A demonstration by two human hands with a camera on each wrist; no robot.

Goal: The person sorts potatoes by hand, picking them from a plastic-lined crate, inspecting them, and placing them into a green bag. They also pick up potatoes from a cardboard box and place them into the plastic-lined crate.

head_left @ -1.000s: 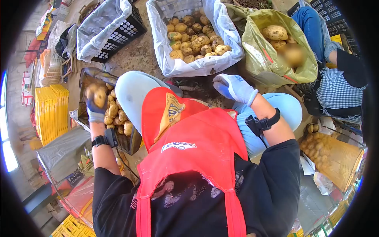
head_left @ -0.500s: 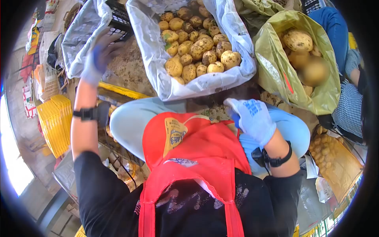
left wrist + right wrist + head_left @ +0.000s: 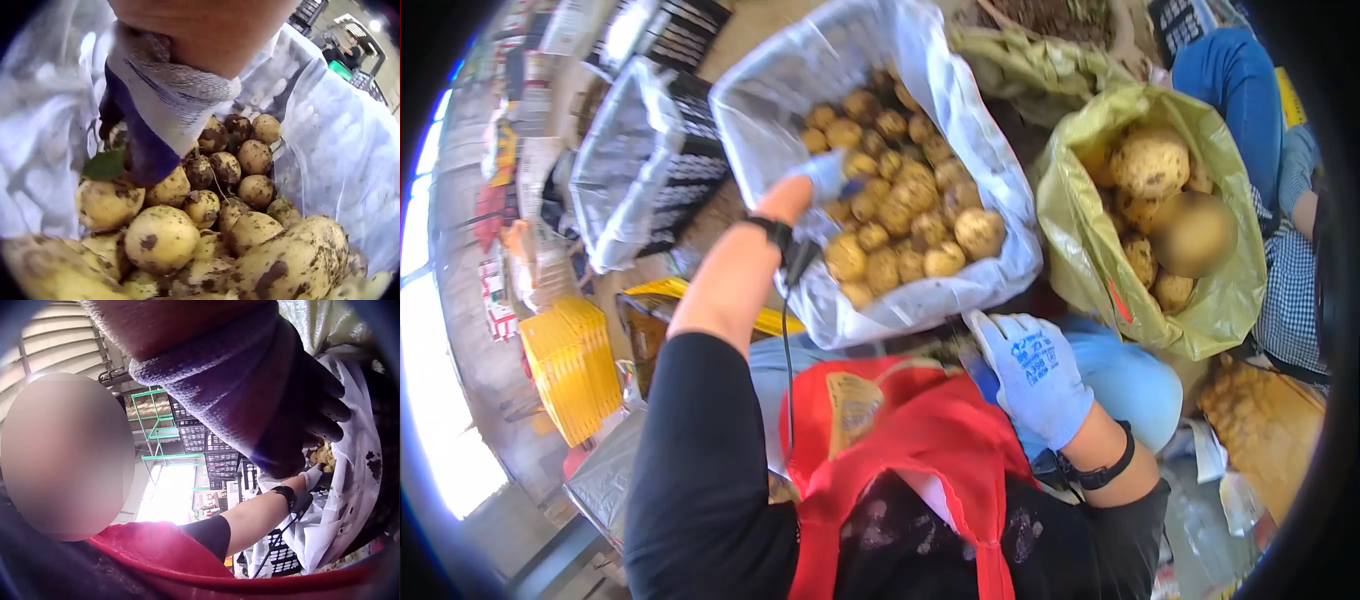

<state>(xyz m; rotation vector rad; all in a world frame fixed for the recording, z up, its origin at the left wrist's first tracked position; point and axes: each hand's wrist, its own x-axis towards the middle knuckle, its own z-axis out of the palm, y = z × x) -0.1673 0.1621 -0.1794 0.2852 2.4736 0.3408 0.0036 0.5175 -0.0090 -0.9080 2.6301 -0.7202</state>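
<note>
In the head view my left hand, in a pale glove with a blue palm, reaches down into a crate lined with a white plastic bag. It is at the left side of the soil-spotted potatoes there. The left wrist view shows the gloved left hand right over the potatoes, beside a green leaf; its fingertips are hidden and I cannot tell whether it grips one. My right hand, in a matching printed glove, is over my right knee, holding nothing, its fingers loosely extended.
An olive-green bag with large potatoes stands to the right of the crate. Another lined black crate is at the left, above stacked yellow crates. A person in jeans sits at the far right.
The left hand held a potato over the dark crate at left, swung forward past the lined crate there, then moved right into the white-lined potato crate. The right hand stays near the right knee.
</note>
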